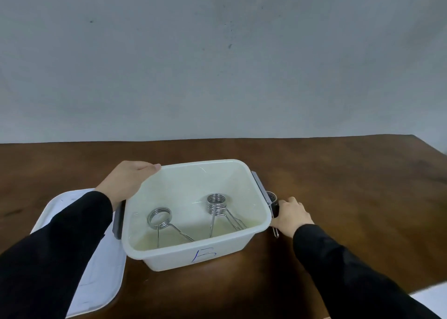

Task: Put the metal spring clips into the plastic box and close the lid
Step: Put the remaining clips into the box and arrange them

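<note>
Two metal spring clips already inside the white plastic box (193, 255): the left clip (160, 219) lying low with its coil toward the left wall, the right clip (217, 205) propped with its coil up and its legs running toward the near right corner. A third spring clip (272, 199) outside, just beside the box's right-hand grey latch (260, 188), mostly hidden; only part of a coil and a wire loop near the table (362, 173) showing.

Right hand (291, 216) curled over that third clip, fingers wrapped on a dark part of it — clamped or merely resting, cannot tell. Left hand (127, 183) flat against the box's far left corner, fingers together over the rim, steadying it, not gripping anything.

Lid (96, 270) lying flat on the table to the left of the box, partly under the left sleeve (60, 246).

Likely handling: stiff steel wire, light, smooth and a bit slippery, prone to snagging on the other clips' legs. Best taken by the coil or both legs together — no squeezing needed — then lowered between the two already in. The box is thin and light, so bracing it seems wise.
</note>
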`<state>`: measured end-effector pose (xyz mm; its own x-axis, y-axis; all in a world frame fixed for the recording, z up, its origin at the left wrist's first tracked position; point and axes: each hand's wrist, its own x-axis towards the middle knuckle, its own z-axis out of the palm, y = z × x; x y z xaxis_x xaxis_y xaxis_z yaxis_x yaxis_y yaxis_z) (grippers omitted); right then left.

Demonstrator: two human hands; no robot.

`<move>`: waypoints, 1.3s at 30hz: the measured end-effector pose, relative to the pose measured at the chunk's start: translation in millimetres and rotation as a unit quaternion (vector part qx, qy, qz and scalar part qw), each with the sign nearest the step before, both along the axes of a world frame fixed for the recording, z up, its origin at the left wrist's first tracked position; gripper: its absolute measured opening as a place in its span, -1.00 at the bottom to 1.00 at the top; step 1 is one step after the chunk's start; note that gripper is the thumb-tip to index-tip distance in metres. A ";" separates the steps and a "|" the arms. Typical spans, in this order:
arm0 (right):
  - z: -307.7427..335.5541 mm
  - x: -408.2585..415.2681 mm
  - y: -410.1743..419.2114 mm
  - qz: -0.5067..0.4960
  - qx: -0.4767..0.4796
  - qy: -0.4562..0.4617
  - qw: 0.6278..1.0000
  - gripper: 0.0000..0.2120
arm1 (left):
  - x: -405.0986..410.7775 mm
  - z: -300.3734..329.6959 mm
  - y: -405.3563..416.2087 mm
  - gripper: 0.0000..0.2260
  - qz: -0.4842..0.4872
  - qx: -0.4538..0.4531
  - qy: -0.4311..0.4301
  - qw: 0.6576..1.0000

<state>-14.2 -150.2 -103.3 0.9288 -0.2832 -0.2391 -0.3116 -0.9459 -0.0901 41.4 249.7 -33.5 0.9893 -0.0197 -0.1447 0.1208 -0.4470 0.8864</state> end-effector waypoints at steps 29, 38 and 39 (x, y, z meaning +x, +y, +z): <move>87.8 19.6 243.0 0.315 0.029 0.059 0.947 -0.64 | -3.1 3.6 3.4 -0.64 -0.031 -0.014 -0.028 0.999; 58.7 27.2 264.8 0.317 -0.036 0.042 0.947 -0.73 | 5.8 -6.3 4.6 -0.67 -0.023 -0.024 -0.019 0.999; 56.1 27.0 265.1 0.315 -0.038 0.046 0.947 -0.71 | 6.6 -7.9 4.5 -0.64 -0.026 -0.020 -0.023 0.999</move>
<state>12.8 114.9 -47.2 0.8954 0.3010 -0.3280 0.3143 -0.9492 -0.0132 48.0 254.2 -41.4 0.9924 -0.0752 -0.0979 0.0580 -0.4161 0.9075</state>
